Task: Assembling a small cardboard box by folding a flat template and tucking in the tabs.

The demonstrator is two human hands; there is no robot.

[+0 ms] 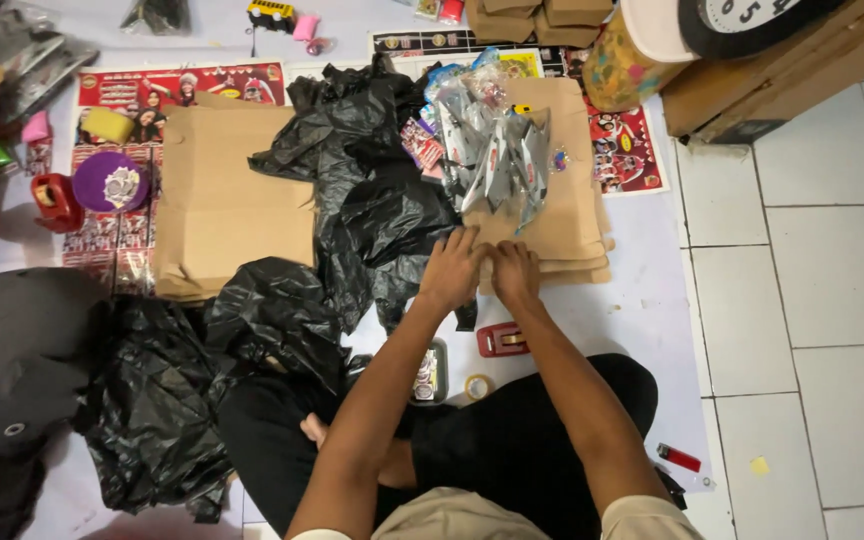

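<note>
- Head view: the person sits cross-legged on a floor [832, 300] of pale square tiles, bare on the right side; a white sheet [642, 310] covers the floor under the work.
- Both hands meet at the near edge of a stack of flat brown cardboard pieces [562, 225], in the middle of the scene.
- The left hand [452, 268] lies palm down, its fingers pressed together and flat where the stack meets a crumpled black plastic bag [382, 200].
- The right hand [515, 272] touches the left, fingers curled down onto the cardboard edge; whether they pinch it cannot be told.
- On the far part of the stack lies a clear packet of grey toy planes [497, 150].
- Just near the hands, on the sheet, stand a red tape dispenser [502, 340] and a small tape roll [478, 386].
- To the left a larger flattened cardboard box [222, 200] lies over printed posters [172, 85], with a purple round lid [110, 181] beside it.
- More black bags [212, 370] are heaped at the near left.
- A red lighter [679, 458] lies at the near right.
- At the far right, a round clock [752, 15] rests on a cardboard box [782, 75].
</note>
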